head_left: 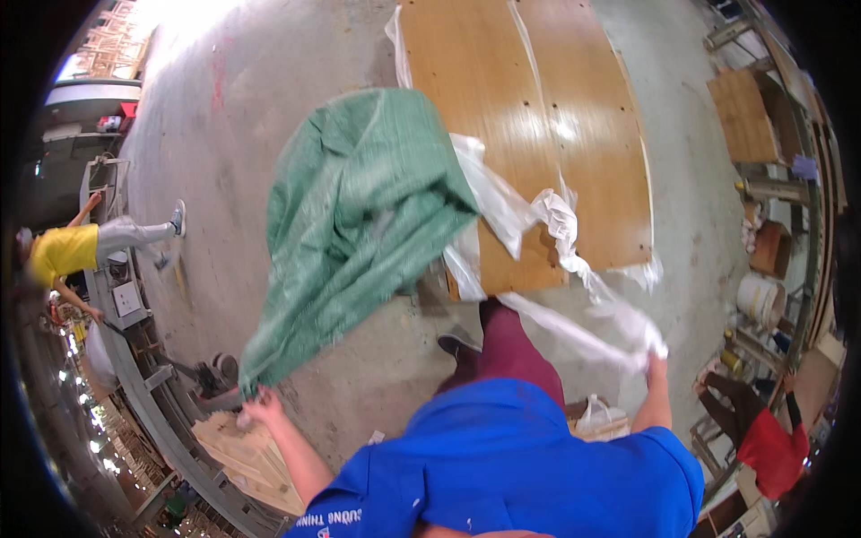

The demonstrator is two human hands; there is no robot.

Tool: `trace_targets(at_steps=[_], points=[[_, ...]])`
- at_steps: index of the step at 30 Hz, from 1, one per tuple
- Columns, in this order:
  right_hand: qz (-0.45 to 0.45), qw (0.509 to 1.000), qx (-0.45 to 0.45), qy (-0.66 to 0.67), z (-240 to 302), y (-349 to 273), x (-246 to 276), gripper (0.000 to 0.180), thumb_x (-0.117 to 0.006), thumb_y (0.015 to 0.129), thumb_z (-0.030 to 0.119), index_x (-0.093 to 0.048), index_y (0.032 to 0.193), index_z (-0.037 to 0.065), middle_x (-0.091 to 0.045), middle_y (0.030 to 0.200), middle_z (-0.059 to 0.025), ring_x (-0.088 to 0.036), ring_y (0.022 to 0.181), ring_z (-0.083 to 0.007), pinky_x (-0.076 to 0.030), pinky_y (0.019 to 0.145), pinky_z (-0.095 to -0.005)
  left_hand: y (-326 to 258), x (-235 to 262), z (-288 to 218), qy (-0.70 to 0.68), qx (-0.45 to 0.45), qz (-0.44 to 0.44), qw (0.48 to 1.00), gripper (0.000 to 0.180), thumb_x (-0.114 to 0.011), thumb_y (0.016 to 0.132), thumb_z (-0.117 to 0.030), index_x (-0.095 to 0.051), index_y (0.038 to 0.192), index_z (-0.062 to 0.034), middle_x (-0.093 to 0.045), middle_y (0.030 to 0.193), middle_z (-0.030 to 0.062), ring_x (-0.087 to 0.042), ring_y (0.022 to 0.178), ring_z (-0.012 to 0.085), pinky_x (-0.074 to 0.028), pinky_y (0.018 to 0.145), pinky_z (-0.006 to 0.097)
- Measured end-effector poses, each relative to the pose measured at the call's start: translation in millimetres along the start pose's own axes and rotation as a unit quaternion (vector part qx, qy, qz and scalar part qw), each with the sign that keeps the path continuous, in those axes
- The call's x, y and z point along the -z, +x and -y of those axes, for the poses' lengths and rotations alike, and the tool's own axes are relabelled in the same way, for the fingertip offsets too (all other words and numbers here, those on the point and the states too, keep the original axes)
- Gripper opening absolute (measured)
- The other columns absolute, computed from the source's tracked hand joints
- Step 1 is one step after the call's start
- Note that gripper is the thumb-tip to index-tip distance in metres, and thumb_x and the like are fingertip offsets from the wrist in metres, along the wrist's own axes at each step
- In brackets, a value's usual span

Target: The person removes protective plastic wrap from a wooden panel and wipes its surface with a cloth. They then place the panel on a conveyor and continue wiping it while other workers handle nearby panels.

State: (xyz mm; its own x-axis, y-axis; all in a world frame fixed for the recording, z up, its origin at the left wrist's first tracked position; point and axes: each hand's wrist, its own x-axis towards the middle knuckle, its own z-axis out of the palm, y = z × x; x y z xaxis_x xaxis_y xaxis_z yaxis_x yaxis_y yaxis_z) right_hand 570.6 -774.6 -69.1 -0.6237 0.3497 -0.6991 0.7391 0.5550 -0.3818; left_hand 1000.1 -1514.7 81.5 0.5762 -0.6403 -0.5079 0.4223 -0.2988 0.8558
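Observation:
A large green tarp (368, 188) billows in front of me to the left, partly over the edge of the wooden panels. My left hand (262, 409) is closed on its gathered near corner, out at my left side. Out to my right, my right hand (657, 361) grips a bunched white plastic sheet (619, 327). The sheet runs in twisted folds onto the brown wooden panels (583, 143), which lie ahead of me. More clear plastic (493, 197) shows between the tarp and the panels.
A person in a yellow shirt (67, 255) is at a metal frame on the left. Another in a red shirt (771, 453) stands by shelving at right. Stacked wood pieces (247, 453) lie near my left arm. A white bucket (760, 296) sits among the right-hand shelves.

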Motion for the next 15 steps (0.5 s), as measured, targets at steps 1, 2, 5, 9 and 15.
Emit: trace_targets(at_steps=[1, 2, 5, 9, 15], points=[[-0.014, 0.981, -0.083, 0.174, 8.6, 2.8, -22.3, 0.052, -0.056, 0.079, 0.023, -0.045, 0.124, 0.000, -0.056, 0.113, -0.0108, -0.056, 0.100, -0.0233, -0.046, 0.083, -0.0362, 3.3, -7.9, 4.7, -0.009, -0.009, 0.032, 0.999, 0.042, -0.044, 0.087, -0.043, -0.047, 0.114, -0.0105, -0.053, 0.108, 0.0089, -0.053, 0.093, 0.0238, -0.050, 0.069, 0.035], [0.001, 0.946, 0.018, 0.323, 25.9, 12.2, -31.7, 0.050, -0.054, 0.081, 0.022, -0.045, 0.124, 0.001, -0.056, 0.112, -0.0112, -0.056, 0.099, -0.0238, -0.047, 0.083, -0.0363, 13.3, -6.7, 6.2, -0.015, 0.002, 0.026, 1.000, 0.045, -0.039, 0.088, -0.046, -0.047, 0.114, -0.0100, -0.053, 0.108, 0.0085, -0.054, 0.090, 0.0243, -0.050, 0.068, 0.036], [0.128, 0.844, 0.099, 0.512, 76.7, 29.2, -88.8, 0.034, -0.053, 0.084, 0.022, -0.054, 0.111, 0.000, -0.060, 0.100, -0.0092, -0.059, 0.086, -0.0218, -0.050, 0.074, -0.0367, 24.7, -17.4, -32.8, -0.063, -0.010, 0.097, 0.993, 0.042, -0.034, 0.091, -0.045, -0.044, 0.105, -0.0064, -0.054, 0.097, 0.0125, -0.052, 0.077, 0.0249, -0.050, 0.065, 0.038], [-0.032, 0.928, 0.367, 0.054, 146.5, 43.3, -190.9, 0.051, -0.060, 0.080, 0.031, -0.047, 0.115, -0.004, -0.060, 0.101, -0.0191, -0.059, 0.092, -0.0332, -0.045, 0.083, -0.0399, 24.6, -58.7, -99.4, -0.087, -0.084, 0.217, 0.969, 0.038, -0.038, 0.091, -0.040, -0.043, 0.101, -0.0037, -0.053, 0.091, 0.0164, -0.050, 0.068, 0.0246, -0.047, 0.056, 0.034], [-0.043, 0.928, 0.358, -0.094, 242.8, 10.1, -309.5, 0.076, -0.070, 0.066, 0.048, -0.044, 0.113, -0.006, -0.058, 0.104, -0.0273, -0.055, 0.100, -0.0395, -0.043, 0.085, -0.0440, 18.4, -34.4, -132.7, -0.052, -0.145, 0.207, 0.966, 0.049, -0.040, 0.091, -0.042, -0.036, 0.126, -0.0076, -0.048, 0.104, 0.0177, -0.048, 0.078, 0.0265, -0.046, 0.065, 0.036]])
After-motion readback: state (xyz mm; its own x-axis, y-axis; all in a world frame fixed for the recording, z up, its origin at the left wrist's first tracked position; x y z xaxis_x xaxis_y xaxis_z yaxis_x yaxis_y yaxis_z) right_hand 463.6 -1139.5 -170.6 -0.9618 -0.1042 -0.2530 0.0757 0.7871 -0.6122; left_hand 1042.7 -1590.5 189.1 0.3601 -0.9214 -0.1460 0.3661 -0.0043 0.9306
